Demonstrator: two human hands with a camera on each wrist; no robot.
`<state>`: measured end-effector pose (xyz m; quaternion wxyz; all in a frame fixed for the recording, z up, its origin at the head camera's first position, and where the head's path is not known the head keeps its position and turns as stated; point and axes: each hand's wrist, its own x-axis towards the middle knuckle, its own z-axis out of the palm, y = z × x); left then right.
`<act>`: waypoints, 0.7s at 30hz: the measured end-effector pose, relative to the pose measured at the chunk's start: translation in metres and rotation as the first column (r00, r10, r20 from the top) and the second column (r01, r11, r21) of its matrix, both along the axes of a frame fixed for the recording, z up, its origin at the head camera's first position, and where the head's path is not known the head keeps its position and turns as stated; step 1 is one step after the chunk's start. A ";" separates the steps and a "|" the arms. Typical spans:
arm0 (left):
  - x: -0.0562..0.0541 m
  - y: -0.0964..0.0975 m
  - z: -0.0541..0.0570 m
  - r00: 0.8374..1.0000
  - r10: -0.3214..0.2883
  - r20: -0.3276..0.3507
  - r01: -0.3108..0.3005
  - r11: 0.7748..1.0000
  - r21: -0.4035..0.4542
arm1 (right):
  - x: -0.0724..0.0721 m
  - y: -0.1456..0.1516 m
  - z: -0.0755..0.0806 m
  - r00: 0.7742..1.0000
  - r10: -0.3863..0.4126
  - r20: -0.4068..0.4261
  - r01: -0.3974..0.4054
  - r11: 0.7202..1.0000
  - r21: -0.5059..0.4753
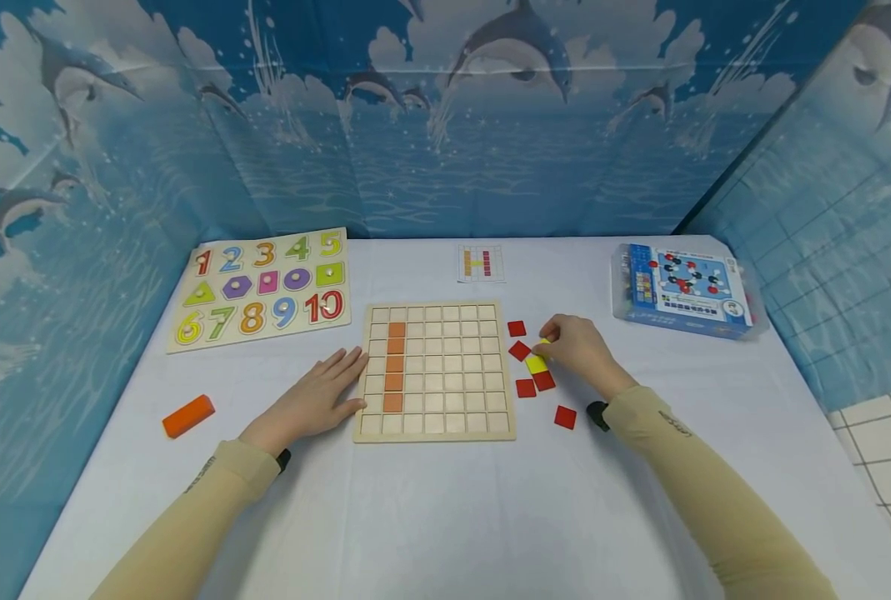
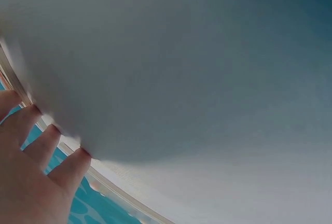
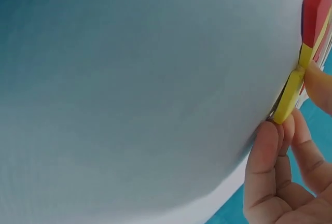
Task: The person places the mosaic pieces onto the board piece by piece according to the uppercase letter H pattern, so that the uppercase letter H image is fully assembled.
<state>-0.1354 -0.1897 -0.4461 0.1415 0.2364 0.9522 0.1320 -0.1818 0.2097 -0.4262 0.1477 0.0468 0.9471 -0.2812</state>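
A wooden grid board (image 1: pixel 453 358) lies mid-table, with several orange tiles (image 1: pixel 395 364) in one column near its left side. My left hand (image 1: pixel 313 396) rests flat on the table, its fingertips touching the board's left edge. Right of the board, my right hand (image 1: pixel 580 350) pinches a yellow tile (image 3: pixel 289 97) between thumb and fingers. Another yellow tile (image 1: pixel 536 364) lies just beside it. Several red tiles (image 1: pixel 526 388) are scattered around, one of them (image 1: pixel 565 417) nearer the wrist.
A small printed pattern card (image 1: pixel 481 263) lies behind the board. At the back left is a number puzzle board (image 1: pixel 261 287); an orange block (image 1: pixel 188 416) sits in front of it. A blue-labelled plastic box (image 1: pixel 685 292) stands at the back right.
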 end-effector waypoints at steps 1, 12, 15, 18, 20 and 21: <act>0.000 0.000 0.000 1.000 0.000 0.000 0.000 1.000 0.001 | 0.000 0.000 0.000 1.000 -0.006 0.002 0.006 1.000 -0.007; -0.001 0.001 0.000 1.000 -0.005 0.012 0.005 1.000 -0.002 | 0.001 0.014 0.003 1.000 -0.017 0.023 0.019 0.997 -0.075; -0.001 0.000 0.000 1.000 -0.005 0.014 0.005 1.000 -0.009 | 0.002 0.019 0.005 0.999 -0.022 0.031 0.025 0.996 -0.088; -0.001 0.000 0.000 1.000 -0.003 0.015 0.003 1.000 -0.014 | 0.003 0.021 0.009 0.999 -0.026 0.037 0.029 0.993 -0.110; -0.001 0.000 0.000 1.000 0.001 0.019 0.000 1.000 -0.015 | 0.003 0.021 0.012 0.998 -0.034 0.043 0.040 0.990 -0.135; -0.002 0.000 0.000 1.000 0.000 0.019 0.000 1.000 -0.015 | 0.003 0.020 0.013 0.998 -0.037 0.041 0.043 0.988 -0.149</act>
